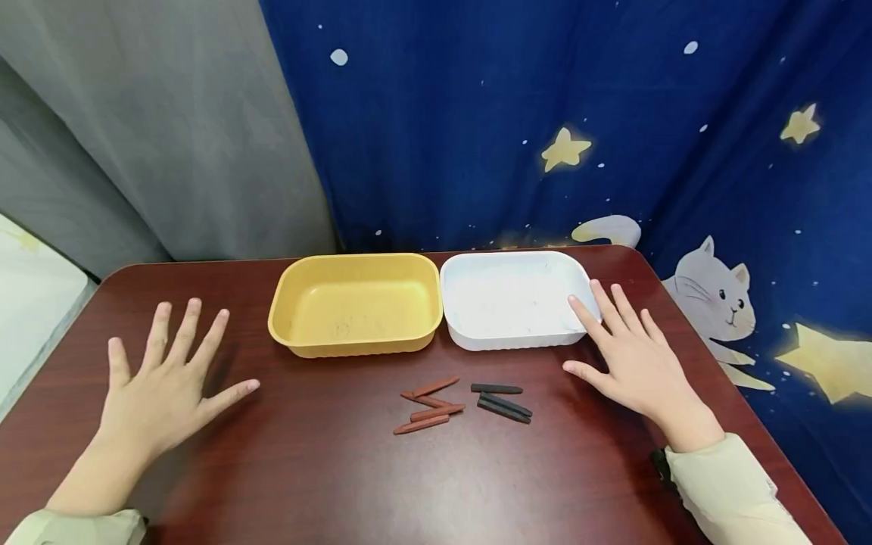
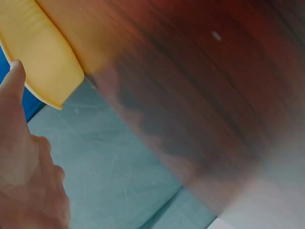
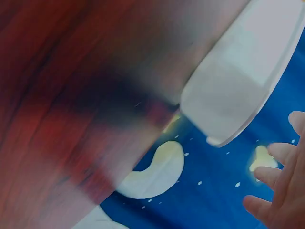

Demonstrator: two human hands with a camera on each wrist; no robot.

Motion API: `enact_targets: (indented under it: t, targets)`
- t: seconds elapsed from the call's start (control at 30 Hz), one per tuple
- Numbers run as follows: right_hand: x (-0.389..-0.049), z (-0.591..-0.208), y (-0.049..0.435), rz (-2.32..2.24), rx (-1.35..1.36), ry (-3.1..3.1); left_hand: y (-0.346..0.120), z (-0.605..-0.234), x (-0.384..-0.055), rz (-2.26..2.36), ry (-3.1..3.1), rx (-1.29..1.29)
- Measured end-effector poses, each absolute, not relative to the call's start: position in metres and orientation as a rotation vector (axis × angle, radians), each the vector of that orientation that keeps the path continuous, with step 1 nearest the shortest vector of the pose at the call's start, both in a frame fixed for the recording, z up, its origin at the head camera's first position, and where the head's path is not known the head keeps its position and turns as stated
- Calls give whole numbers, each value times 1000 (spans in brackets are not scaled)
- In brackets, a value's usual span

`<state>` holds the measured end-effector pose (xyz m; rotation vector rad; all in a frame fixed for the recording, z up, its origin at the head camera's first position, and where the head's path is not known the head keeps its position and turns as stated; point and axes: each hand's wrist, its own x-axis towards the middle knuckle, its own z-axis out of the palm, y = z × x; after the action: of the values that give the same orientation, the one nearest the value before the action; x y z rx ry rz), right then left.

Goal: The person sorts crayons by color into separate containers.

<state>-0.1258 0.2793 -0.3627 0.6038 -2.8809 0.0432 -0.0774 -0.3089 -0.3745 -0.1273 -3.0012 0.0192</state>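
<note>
My left hand is spread wide over the left side of the table, holding nothing; the yellow tray is the nearest thing to it. On the right, my other hand also has its fingers spread, with fingertips overlapping the right end of the white tray in the head view; whether they touch it I cannot tell. Both trays stand side by side with nothing in them. In front of them lie several reddish-brown crayon-like sticks, and just to their right a few black crayon-like sticks.
The dark red-brown wooden table has rounded back corners. Behind it hang a grey curtain and a blue curtain with stars and a cat. A pale surface stands past the left edge.
</note>
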Motion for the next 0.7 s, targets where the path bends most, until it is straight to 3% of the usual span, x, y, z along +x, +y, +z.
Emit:
enact_targets:
  t: [0.7]
  targets:
    - [-119,-356,211,325,935,-2702,-268,-365,-109,-247,-3014,-261]
